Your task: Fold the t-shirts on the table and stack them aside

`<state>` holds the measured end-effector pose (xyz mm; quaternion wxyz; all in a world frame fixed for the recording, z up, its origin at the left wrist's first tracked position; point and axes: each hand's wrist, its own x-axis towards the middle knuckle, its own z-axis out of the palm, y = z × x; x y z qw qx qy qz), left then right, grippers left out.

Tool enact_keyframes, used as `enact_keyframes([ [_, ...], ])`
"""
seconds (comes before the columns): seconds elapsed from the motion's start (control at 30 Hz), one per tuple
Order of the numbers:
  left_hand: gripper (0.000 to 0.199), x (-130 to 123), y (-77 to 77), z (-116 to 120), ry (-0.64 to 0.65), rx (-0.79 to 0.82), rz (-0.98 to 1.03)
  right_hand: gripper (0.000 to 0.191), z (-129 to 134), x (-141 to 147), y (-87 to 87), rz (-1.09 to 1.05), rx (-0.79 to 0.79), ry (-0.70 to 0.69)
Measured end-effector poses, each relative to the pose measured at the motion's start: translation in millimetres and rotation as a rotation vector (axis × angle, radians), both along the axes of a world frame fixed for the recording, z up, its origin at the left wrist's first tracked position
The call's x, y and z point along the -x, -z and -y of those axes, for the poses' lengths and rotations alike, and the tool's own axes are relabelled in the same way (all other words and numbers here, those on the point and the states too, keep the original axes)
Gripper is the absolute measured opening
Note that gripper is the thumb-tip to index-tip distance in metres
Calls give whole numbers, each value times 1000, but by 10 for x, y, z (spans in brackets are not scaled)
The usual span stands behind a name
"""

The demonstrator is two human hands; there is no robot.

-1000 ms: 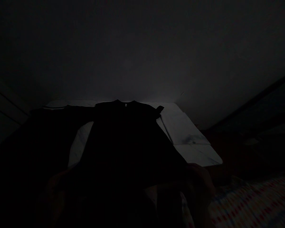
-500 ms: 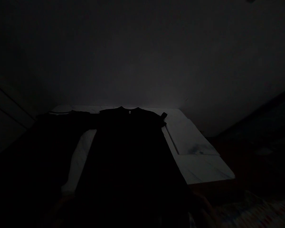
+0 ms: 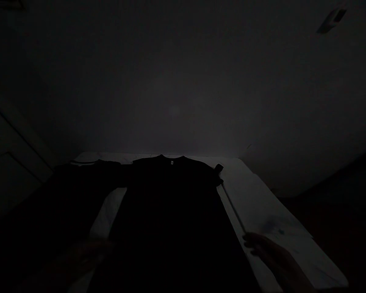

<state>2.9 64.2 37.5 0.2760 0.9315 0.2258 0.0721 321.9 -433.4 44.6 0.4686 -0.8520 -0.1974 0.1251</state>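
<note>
A black T-shirt (image 3: 177, 219) lies spread flat on the white marble-patterned table, its collar with a small label at the far end. My right hand (image 3: 274, 254) is beside the shirt's right edge, its fingers stretched toward the near corner of a flat pale marbled panel (image 3: 253, 203). Nothing shows between those fingers. Over at the shirt's left edge is my left hand (image 3: 91, 250), dark and smeared, so its fingers are hard to make out. Another dark garment (image 3: 76, 199) lies to the left, touching the T-shirt's left sleeve.
The room is very dark. The marble-patterned table (image 3: 326, 266) stands against a plain wall (image 3: 171, 81). Door-like panels (image 3: 12, 162) are at the left. A small blurred object (image 3: 332, 20) is high on the wall at the right.
Both my hands have come up from the shirt's near end to its sides, the right one by the panel's corner. The view has tilted up, and the shirt lies as before.
</note>
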Motion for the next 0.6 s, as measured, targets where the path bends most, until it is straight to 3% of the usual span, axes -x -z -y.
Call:
enact_keyframes([
  [0.13, 51, -1369, -127, -320, 175, -72, 28, 48, -1575, -900, -205, 288, 28, -270],
  [0.2, 53, -2087, -138, -404, 180, -211, 36, 48, -2294, -1314, -208, 439, 200, -284],
  [0.27, 54, -2664, -72, -493, 156, -352, -7, 50, -2816, -1653, -129, 515, 331, -273],
  [0.33, 56, -3038, 57, -628, 123, -399, -53, 49, -3121, -1911, 8, 532, 394, -292],
  [0.4, 62, -3232, 202, -806, 79, -400, -116, 47, -3257, -2108, 159, 527, 438, -327],
  [0.6, 78, -3429, 461, -1257, 19, -474, -247, 77, -3371, -2509, 419, 541, 709, -459],
])
